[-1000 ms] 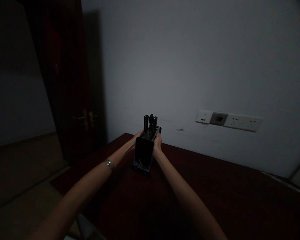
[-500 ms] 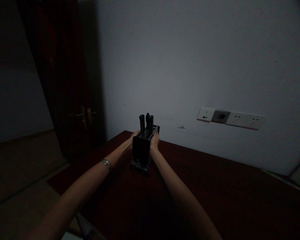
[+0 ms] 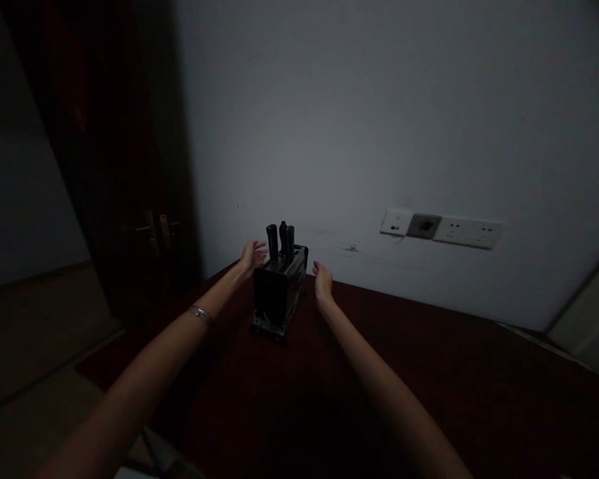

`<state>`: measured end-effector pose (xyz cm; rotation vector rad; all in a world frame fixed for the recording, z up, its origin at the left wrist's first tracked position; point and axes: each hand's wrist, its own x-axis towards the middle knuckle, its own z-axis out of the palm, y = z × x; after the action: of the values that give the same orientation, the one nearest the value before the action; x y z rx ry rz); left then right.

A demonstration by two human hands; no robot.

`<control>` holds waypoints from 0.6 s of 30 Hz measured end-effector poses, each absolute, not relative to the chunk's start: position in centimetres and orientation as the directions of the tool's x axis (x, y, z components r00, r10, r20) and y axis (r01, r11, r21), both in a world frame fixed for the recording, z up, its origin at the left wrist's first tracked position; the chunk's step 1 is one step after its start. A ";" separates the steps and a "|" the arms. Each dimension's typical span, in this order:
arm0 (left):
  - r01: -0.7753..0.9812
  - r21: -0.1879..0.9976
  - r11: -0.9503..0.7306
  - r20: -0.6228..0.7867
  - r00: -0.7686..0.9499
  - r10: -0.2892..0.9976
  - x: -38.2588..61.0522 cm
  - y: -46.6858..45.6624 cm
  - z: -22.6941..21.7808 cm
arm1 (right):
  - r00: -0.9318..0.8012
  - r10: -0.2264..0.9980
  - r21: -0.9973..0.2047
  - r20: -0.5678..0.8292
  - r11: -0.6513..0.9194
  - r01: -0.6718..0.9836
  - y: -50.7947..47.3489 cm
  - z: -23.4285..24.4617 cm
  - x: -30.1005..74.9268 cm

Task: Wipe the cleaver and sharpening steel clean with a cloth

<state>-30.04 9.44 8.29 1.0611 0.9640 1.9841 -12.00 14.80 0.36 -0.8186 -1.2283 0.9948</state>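
Note:
A black knife block stands upright on the dark red table, towards its far corner. Three dark knife handles stick up out of its top; the blades are hidden inside. On the block's left side, my left hand is open, its fingers spread close to the block. My right hand is off the right side with a visible gap, fingers loosely curved and holding nothing. A silver bracelet circles my left wrist.
Behind the table rises a pale wall with a row of sockets and switches on the right. A dark door with a metal handle stands at the left, above a tiled floor.
Both hands have let go of the knife block and moved apart to either side. The block stays on the table; the whole view has shifted slightly.

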 end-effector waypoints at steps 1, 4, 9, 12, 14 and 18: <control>-0.195 0.837 -0.512 0.370 -0.488 0.791 -30.5 9.7 9.2 | 0.088 0.934 -0.921 0.347 0.357 -0.156 14.8 0.5 -10.4; -0.081 0.747 -0.660 0.442 -0.681 0.584 -31.5 9.4 12.6 | 0.175 0.938 -0.936 0.301 0.325 -0.134 14.5 1.0 -4.9; 0.154 0.485 -0.861 0.612 -0.763 0.208 -27.8 6.0 18.4 | 0.214 0.935 -0.954 0.282 0.296 -0.038 12.4 1.3 5.5; 0.327 0.174 -0.929 0.793 -0.606 -0.065 -21.7 3.9 19.5 | 0.205 0.944 -0.966 0.258 0.248 0.072 10.3 0.9 11.7; 0.340 0.081 -0.937 0.888 -0.451 -0.086 -16.9 2.9 19.0 | 0.191 0.952 -0.964 0.239 0.210 0.161 8.5 0.5 15.7; 0.300 0.010 -0.954 0.999 0.026 0.019 -7.3 1.8 15.2 | 0.186 0.954 -0.924 0.234 0.158 0.347 4.3 -0.7 23.2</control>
<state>-7.34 1.85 15.18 2.3842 0.3788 2.3174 23.24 4.26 -0.73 -1.3878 -1.3583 0.7156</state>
